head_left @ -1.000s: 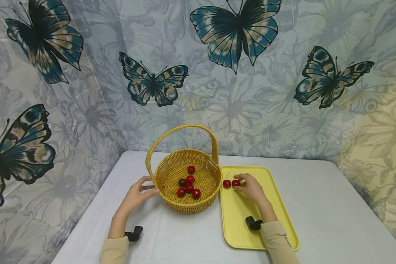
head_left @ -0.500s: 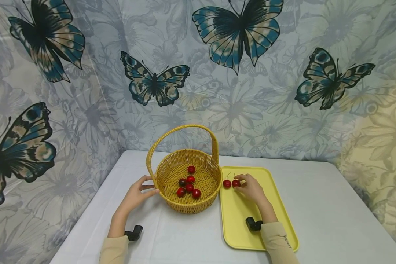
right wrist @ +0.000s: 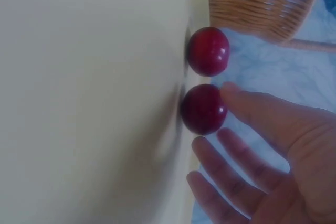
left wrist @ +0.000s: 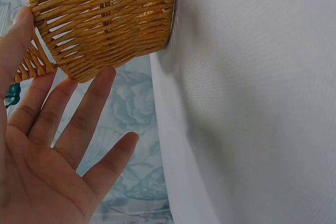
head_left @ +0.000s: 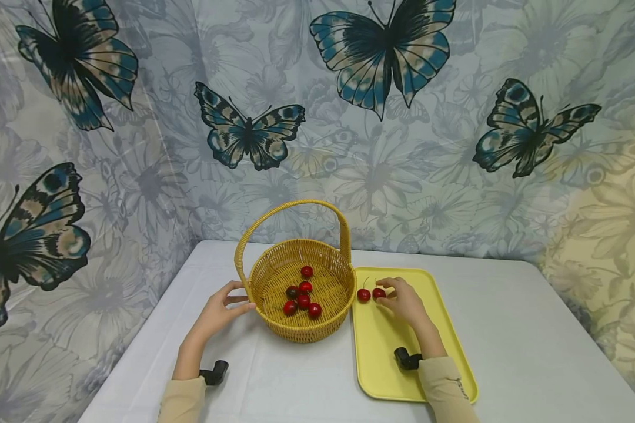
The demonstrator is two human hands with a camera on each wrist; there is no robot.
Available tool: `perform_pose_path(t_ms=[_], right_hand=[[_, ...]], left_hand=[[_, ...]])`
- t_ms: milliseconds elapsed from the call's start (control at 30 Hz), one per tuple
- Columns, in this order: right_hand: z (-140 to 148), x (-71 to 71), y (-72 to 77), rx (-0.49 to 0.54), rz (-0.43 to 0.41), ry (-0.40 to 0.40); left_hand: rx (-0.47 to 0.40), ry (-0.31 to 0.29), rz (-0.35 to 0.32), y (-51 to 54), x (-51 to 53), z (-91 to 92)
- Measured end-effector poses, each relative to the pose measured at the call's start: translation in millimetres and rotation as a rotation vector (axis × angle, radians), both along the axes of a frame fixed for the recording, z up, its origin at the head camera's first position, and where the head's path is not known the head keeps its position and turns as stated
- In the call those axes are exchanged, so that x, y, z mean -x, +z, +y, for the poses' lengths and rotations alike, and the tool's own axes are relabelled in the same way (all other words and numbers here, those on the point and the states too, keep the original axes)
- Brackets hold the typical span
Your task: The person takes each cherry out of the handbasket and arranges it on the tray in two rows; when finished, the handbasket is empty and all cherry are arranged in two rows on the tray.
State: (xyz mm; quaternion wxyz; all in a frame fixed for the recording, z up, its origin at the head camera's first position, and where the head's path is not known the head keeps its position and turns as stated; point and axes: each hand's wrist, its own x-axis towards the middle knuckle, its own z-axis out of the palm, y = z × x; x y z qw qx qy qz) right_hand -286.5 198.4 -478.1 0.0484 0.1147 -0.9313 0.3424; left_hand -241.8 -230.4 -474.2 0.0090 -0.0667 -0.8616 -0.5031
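In the head view, a yellow woven basket stands mid-table, holding several red cherries. My left hand touches its left side, thumb at the rim; the left wrist view has its fingers spread and nearly straight against the weave. On the yellow tray, two stemmed cherries sit side by side near the far left corner. My right hand pinches the right one, a dark red cherry, between thumb and a fingertip, and it still sits at tray level. The left one, a brighter cherry, is untouched beside it.
The basket's tall arched handle rises above the rim. Tray and basket almost meet at the tray's left edge. A white cloth covers the table, and a butterfly-print backdrop hangs behind it.
Both hands, the basket and the cherries keep their places. Only the head view has shifted very slightly.
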Motion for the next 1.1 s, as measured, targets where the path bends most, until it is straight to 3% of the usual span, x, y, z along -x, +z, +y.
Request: perform_pose_path(t_ms=[267, 533, 867, 1100], right_hand=[[-0.4, -1.2, 6.6, -0.002, 0.006, 0.014], [-6.1, -3.7, 14.8, 0.005, 0.115, 0.020], [-23.1, -11.7, 35.5, 0.098, 0.187, 0.090], [-42.9, -15.1, 36.9, 0.131, 0.212, 0.156]], left_hand=[[-0.002, 0.003, -0.002, -0.3, 0.2, -0.5], [-0.004, -0.004, 0.000, -0.2, 0.2, -0.8], [0.001, -0.009, -0.007, 0.7, 0.6, -0.4], [-0.010, -0.011, -0.008, -0.3, -0.5, -0.4]])
